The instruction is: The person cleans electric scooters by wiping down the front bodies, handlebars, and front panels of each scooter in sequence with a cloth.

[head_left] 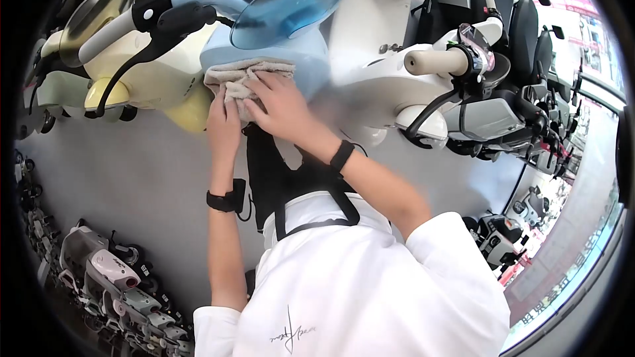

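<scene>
A: Where is the cloth?
B: Beige cloth, folded and bunched, lies against the front of the light-blue scooter, below its tinted windshield.
A: State of hands?
B: Right hand: fingers spread across the cloth. Left hand: fingertips at its lower edge. Cannot tell whether either pinches fabric.
A: Surroundings?
B: Pale-yellow scooter to the left, white scooter to the right. Grey floor below; parked scooters at lower left.
</scene>
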The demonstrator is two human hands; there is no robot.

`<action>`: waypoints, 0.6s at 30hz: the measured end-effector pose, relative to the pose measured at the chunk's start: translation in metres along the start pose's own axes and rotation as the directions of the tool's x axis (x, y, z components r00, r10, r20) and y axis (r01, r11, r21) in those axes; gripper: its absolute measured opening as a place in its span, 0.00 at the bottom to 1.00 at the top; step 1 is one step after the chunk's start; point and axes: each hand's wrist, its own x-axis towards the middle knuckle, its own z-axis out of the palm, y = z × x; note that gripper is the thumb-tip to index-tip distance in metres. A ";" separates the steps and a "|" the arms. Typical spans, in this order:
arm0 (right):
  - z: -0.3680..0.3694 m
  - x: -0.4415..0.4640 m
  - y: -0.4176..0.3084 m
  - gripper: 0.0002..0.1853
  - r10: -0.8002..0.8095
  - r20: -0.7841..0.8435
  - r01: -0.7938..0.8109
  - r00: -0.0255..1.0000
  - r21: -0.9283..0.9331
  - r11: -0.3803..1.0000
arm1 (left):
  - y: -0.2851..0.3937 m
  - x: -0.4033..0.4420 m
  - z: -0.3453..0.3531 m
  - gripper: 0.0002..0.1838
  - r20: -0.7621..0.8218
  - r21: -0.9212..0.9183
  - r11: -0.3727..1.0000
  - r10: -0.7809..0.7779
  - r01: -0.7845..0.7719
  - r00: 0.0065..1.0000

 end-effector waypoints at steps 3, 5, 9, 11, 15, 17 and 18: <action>0.018 -0.004 -0.002 0.22 0.012 -0.040 -0.016 0.999 -0.118 0.993 | 0.006 0.017 -0.011 0.23 0.123 0.021 0.998 -0.063 0.061 0.990; 0.024 -0.011 -0.001 0.21 0.009 -0.091 -0.023 0.996 -0.151 0.988 | 0.024 0.006 0.000 0.23 0.055 0.266 0.957 0.102 -0.113 0.993; 0.014 -0.045 0.022 0.19 0.205 -0.027 -0.207 0.978 -0.122 0.971 | 0.050 -0.046 0.014 0.29 -0.150 0.537 0.813 0.357 -0.227 0.922; 0.007 -0.039 0.014 0.21 0.329 0.004 -0.329 0.944 0.059 0.943 | 0.045 -0.045 0.009 0.30 -0.175 0.502 0.840 0.333 -0.207 0.926; 0.016 -0.010 -0.010 0.24 0.102 0.101 -0.069 0.990 -0.288 0.955 | 0.022 -0.005 -0.009 0.26 -0.102 0.229 0.973 0.051 -0.026 0.993; 0.033 0.017 -0.031 0.22 -0.022 0.206 0.100 0.978 -0.381 0.919 | -0.011 0.025 -0.019 0.23 0.216 0.007 0.974 -0.222 0.226 0.951; 0.040 0.029 -0.038 0.20 -0.021 0.293 0.142 0.956 -0.397 0.907 | -0.050 0.031 -0.006 0.24 0.270 -0.101 0.986 -0.099 0.130 0.958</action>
